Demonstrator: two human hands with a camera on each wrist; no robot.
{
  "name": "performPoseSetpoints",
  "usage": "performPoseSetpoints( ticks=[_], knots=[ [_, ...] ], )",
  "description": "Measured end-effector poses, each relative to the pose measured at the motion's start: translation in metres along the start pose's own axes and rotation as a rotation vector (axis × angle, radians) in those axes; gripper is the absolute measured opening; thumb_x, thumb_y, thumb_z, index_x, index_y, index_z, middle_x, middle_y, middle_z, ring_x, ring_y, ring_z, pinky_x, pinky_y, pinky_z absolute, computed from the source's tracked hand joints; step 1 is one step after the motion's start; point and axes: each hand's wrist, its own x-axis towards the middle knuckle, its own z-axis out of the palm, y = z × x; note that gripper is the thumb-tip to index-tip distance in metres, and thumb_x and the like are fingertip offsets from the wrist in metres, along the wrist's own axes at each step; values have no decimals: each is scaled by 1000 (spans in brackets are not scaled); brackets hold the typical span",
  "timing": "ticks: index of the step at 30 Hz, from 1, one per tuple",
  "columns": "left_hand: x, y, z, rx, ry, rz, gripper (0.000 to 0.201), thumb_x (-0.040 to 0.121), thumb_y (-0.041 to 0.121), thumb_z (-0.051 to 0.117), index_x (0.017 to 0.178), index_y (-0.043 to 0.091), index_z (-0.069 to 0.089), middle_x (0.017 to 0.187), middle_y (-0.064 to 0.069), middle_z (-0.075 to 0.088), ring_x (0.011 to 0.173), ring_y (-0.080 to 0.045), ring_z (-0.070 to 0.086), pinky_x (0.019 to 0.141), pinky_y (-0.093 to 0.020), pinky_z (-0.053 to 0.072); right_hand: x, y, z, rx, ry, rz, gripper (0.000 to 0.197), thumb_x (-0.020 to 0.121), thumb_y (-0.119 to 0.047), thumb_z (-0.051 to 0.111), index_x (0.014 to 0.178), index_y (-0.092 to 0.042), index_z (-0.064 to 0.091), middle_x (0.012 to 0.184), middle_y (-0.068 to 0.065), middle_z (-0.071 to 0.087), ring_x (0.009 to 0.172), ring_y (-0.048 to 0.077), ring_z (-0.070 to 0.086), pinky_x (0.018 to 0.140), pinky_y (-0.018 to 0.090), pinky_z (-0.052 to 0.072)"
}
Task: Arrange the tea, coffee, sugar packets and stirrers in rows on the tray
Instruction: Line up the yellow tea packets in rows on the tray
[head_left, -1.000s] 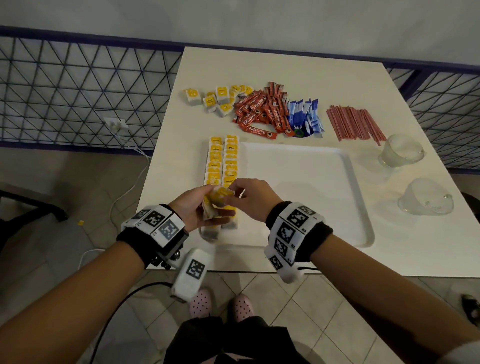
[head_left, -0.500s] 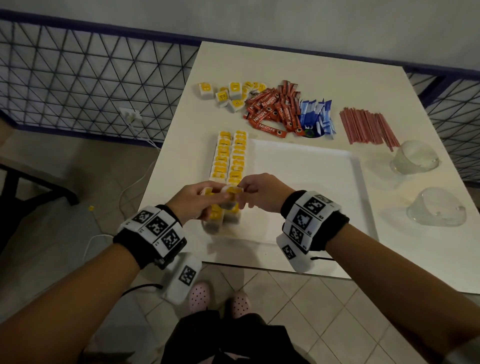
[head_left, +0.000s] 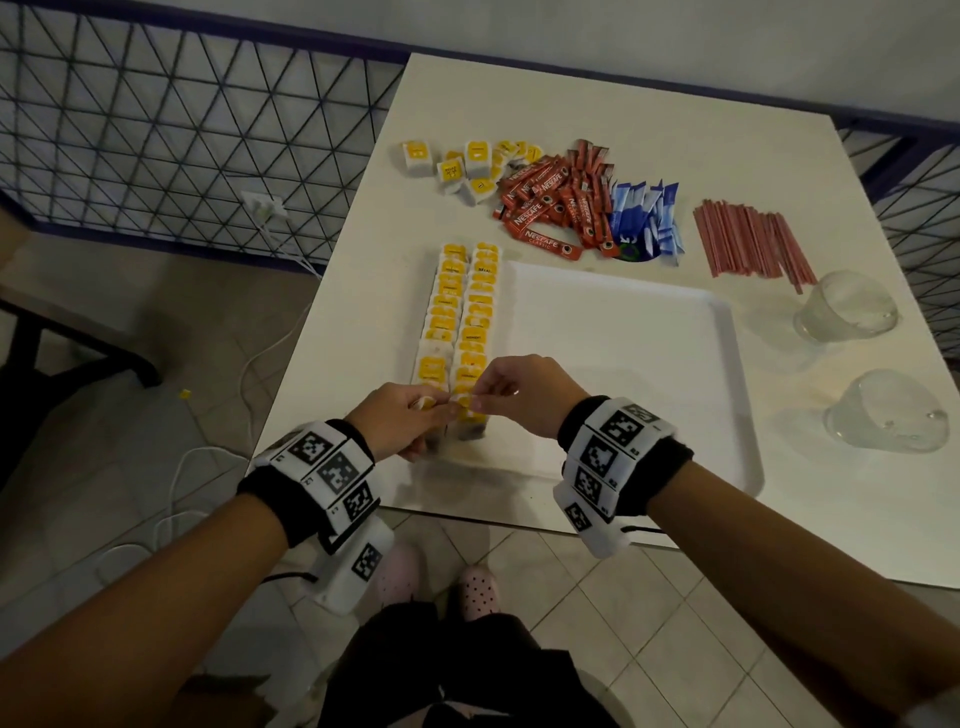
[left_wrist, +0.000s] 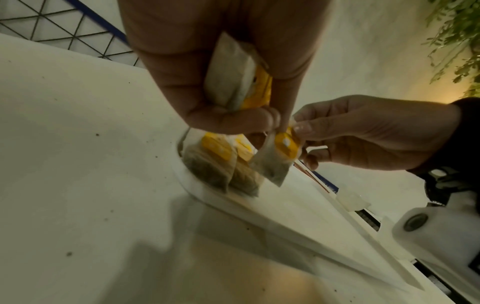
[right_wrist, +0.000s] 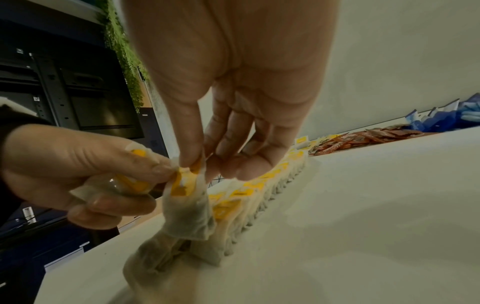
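Note:
Two rows of yellow-tagged tea bags (head_left: 465, 312) lie along the left side of the white tray (head_left: 623, 364). Over their near end, my left hand (head_left: 434, 418) grips a small stack of tea bags (left_wrist: 233, 78) in its curled fingers. My right hand (head_left: 480, 410) pinches one tea bag (right_wrist: 187, 205) by its top between thumb and forefinger, and it hangs just above the end of the right row. The left fingertips touch that same bag's top. Loose tea bags (head_left: 467, 166), red coffee sticks (head_left: 556, 208), blue sugar packets (head_left: 644, 218) and red stirrers (head_left: 748, 239) lie beyond the tray.
Two clear glasses (head_left: 847, 312) (head_left: 888, 415) stand right of the tray on the white table (head_left: 649, 135). The table's near edge runs just under my wrists. A wire fence (head_left: 182, 130) and cables (head_left: 270, 234) are on the left, over the floor.
The right hand has drawn one tea bag out of the left hand's stack and brought it down toward the near end of the right row. Both hands moved slightly forward.

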Motion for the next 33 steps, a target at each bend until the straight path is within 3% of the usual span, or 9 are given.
performPoseSetpoints(
  ticks=[8,11,16,18,21,23,25,27,33],
  knots=[
    [5,-1,-21,184,44,66,7,87,21,61,90,26,61,93,-5,61,54,-14,48,44,-20,41,-1,2,3,-45,-77,90,20,83,-24,68,94,-8,67,96,8,69,81,11,54,62,14,41],
    [4,1,-21,213,-24,105,8,87,23,62,89,31,62,93,4,61,54,-9,48,46,-18,40,-3,1,4,-24,-133,111,20,83,-24,67,96,-9,67,91,7,69,76,11,55,54,5,37],
    [10,2,-12,282,-130,140,15,84,30,66,97,24,67,96,0,64,46,-1,47,42,-8,36,-2,0,6,20,-60,136,9,83,-24,67,78,-17,65,76,-2,62,72,9,52,57,14,38],
    [14,2,-10,278,-122,128,12,82,32,67,93,25,67,90,-6,66,41,-3,46,40,-11,37,-2,1,8,-2,-38,126,16,84,-26,66,88,-11,68,81,-1,60,77,11,50,59,18,38],
    [18,3,-7,301,-145,128,17,81,31,68,96,21,68,75,2,60,47,-6,44,41,-10,35,-3,6,10,-16,-13,118,20,85,-24,65,95,-7,69,95,7,67,82,11,51,61,18,38],
    [19,3,-6,339,-158,143,17,81,30,69,95,21,68,82,4,62,57,-5,51,47,-7,37,-4,10,11,-14,-29,135,17,84,-19,65,97,-8,70,97,9,70,81,10,53,63,14,41],
    [23,3,-6,368,-171,139,16,81,28,70,94,20,67,102,-1,66,89,-10,61,68,-11,42,-4,12,12,-21,-57,157,19,83,-16,65,100,-9,69,99,10,70,81,9,53,61,9,38],
    [26,2,-7,421,-185,123,16,80,29,70,95,22,67,113,-3,64,109,-16,56,85,-20,42,-3,12,13,-42,-75,173,22,84,-18,64,105,-12,68,104,9,68,85,9,51,63,14,39],
    [33,5,-13,535,-146,161,10,81,33,68,85,29,60,106,-5,65,99,-22,59,88,-34,47,9,12,17,-31,-25,231,24,85,-23,64,105,-12,69,108,9,66,88,13,50,74,17,36]
  ],
)
